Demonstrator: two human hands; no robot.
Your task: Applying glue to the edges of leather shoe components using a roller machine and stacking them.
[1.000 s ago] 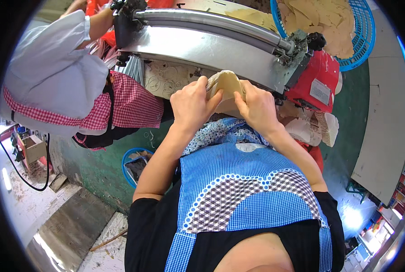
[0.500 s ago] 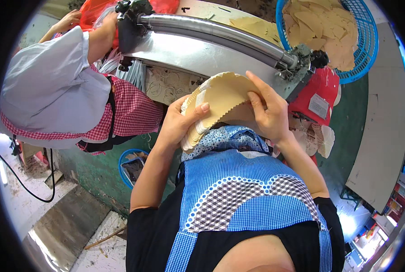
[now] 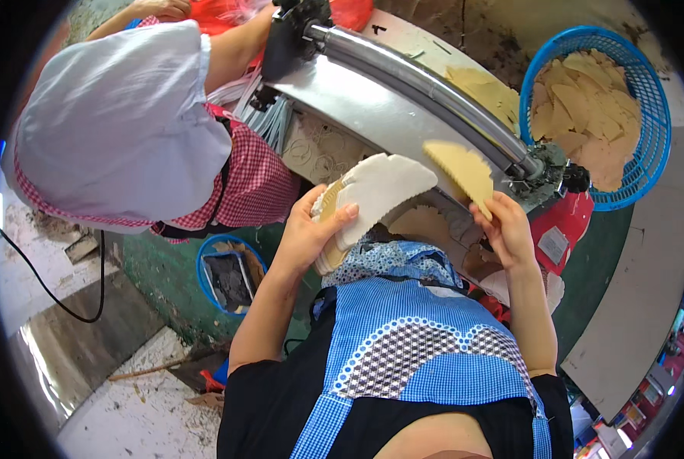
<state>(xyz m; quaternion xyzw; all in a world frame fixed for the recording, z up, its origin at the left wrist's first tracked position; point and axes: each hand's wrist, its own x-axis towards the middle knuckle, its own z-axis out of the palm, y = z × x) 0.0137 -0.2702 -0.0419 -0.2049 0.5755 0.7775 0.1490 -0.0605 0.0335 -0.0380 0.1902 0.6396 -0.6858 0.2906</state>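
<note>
My left hand clasps the stack, my right hand pinches a piece, and a slackening left grip could spill the stack.

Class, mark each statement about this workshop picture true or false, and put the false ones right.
1. The left hand grips a stack of thin pieces. True.
2. The right hand is empty. False: it holds a single tan piece.
3. The blue basket at the upper right holds loose tan pieces. True.
4. The roller is bright red. False: it is shiny silver-grey.
5. The co-worker on the left wears a checked apron. True.
</note>
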